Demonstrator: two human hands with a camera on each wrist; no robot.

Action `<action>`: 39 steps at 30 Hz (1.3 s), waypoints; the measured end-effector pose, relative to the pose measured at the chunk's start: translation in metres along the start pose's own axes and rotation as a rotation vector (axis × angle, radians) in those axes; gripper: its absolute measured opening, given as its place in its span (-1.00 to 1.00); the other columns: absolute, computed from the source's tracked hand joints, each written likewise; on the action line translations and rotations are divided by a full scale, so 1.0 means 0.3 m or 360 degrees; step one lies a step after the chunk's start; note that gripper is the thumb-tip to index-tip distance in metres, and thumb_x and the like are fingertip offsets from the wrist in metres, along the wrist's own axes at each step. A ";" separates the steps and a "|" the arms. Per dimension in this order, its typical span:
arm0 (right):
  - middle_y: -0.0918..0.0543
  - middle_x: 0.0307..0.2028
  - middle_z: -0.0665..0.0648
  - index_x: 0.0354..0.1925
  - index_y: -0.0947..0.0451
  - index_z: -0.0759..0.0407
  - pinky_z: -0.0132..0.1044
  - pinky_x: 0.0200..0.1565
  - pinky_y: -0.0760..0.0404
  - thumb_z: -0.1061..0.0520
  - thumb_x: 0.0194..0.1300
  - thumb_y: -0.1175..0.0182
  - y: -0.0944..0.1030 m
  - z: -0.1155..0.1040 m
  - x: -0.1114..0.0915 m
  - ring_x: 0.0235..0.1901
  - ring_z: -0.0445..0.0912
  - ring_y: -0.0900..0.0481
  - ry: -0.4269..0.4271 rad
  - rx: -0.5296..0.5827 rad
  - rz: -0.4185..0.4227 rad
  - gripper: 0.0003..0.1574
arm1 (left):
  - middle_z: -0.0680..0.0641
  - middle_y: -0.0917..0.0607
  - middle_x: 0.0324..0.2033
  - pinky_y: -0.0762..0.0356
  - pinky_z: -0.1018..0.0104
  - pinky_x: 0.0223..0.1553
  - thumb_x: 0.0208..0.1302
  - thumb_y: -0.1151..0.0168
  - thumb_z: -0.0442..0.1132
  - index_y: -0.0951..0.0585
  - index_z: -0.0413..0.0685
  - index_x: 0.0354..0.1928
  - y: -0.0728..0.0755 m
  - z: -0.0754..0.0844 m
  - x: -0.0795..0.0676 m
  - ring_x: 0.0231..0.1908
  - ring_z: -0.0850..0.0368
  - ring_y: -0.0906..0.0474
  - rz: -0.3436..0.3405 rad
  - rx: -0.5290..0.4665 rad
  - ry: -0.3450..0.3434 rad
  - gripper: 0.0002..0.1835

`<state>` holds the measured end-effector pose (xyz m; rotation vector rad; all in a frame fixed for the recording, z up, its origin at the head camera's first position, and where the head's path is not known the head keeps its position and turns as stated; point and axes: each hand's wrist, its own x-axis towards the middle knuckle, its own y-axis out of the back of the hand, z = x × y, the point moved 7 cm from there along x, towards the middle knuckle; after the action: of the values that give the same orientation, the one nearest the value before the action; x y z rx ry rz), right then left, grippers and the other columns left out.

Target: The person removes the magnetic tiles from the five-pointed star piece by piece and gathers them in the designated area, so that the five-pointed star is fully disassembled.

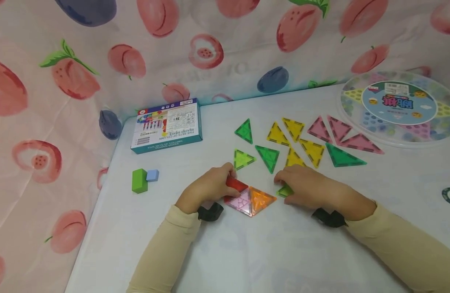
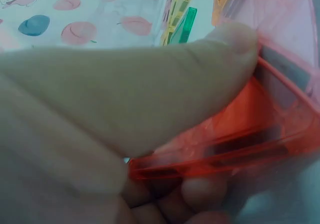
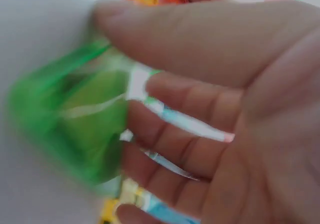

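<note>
My left hand (image 1: pixel 210 185) grips a red translucent triangle tile (image 1: pixel 237 184), thumb along its edge in the left wrist view. Directly beside it lie a pale pink-lilac triangle tile (image 1: pixel 242 202) and an orange triangle tile (image 1: pixel 261 200), edges meeting to form a flat cluster. To the right of the orange tile, my right hand (image 1: pixel 313 188) pinches a green triangle tile (image 3: pixel 75 114) between thumb and fingers. The right wrist view shows that tile blurred, and the fingers hide much of it in the head view. Dark bands circle both wrists.
Beyond the hands lie loose triangles: light green (image 1: pixel 242 159), green (image 1: pixel 267 158), several yellow (image 1: pixel 313 151) and pink (image 1: pixel 361 143). A boxed set (image 1: pixel 166 126) stands back left, near a green block (image 1: pixel 139 181) and blue cube (image 1: pixel 152 175). A round game board (image 1: pixel 397 106) sits back right.
</note>
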<state>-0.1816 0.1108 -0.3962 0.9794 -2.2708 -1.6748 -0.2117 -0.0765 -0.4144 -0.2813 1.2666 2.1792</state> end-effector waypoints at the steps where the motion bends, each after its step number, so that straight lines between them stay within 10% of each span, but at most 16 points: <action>1: -0.48 -0.15 -0.02 -0.05 -0.46 0.06 -0.14 -0.08 -0.41 0.00 -0.03 -0.36 0.009 0.007 -0.004 -0.15 -0.09 -0.38 -0.0018 -0.0029 0.0003 -0.46 | 0.04 -0.50 -0.32 -0.44 0.33 -0.38 -0.06 -0.38 -0.04 -0.36 0.12 -0.18 -0.001 -0.001 0.001 -0.25 0.11 -0.40 -0.0002 -0.0003 -0.0005 -0.56; 12: -0.46 -0.04 -0.17 0.08 -0.44 -0.08 -0.24 -0.01 -0.39 -0.06 0.05 -0.29 -0.006 -0.055 -0.005 -0.04 -0.22 -0.36 0.0178 0.0301 -0.0117 -0.41 | 0.08 -0.50 -0.30 -0.45 0.33 -0.34 0.03 -0.31 0.01 -0.47 0.20 -0.18 -0.001 -0.006 0.017 -0.23 0.11 -0.39 0.0001 -0.0058 -0.0136 -0.68; 29: -0.46 -0.11 -0.19 0.10 -0.45 -0.13 -0.24 -0.08 -0.33 -0.11 0.04 -0.28 -0.034 -0.082 -0.012 -0.08 -0.21 -0.29 0.0252 0.0137 -0.0122 -0.39 | 0.06 -0.48 -0.18 -0.46 0.29 -0.24 0.03 -0.32 -0.04 -0.44 0.25 -0.02 0.097 -0.125 0.038 -0.17 0.10 -0.37 0.0272 -0.0203 -0.0043 -0.57; 35: -0.46 -0.09 -0.20 0.12 -0.43 -0.12 -0.24 -0.08 -0.33 -0.12 0.05 -0.27 -0.033 -0.083 -0.012 -0.07 -0.21 -0.30 0.0258 0.0131 -0.0135 -0.38 | -0.04 -0.29 0.14 -0.32 0.16 0.01 0.06 -0.28 0.00 -0.45 0.14 0.10 0.134 -0.068 0.019 0.11 0.03 -0.14 0.0562 0.0168 -0.0138 -0.48; 39: -0.46 -0.08 -0.20 0.11 -0.43 -0.14 -0.23 -0.07 -0.33 -0.13 0.05 -0.26 -0.035 -0.081 -0.011 -0.07 -0.21 -0.30 0.0239 0.0134 -0.0150 -0.39 | -0.02 -0.35 0.15 -0.24 0.13 0.04 0.14 -0.19 0.01 -0.51 0.16 0.06 0.101 -0.001 0.010 0.13 -0.01 -0.15 0.0473 0.0412 -0.0320 -0.58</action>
<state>-0.1630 0.0918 -0.3958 1.2055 -2.2448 -1.4941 -0.2319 -0.0868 -0.3942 0.2391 1.5293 2.1818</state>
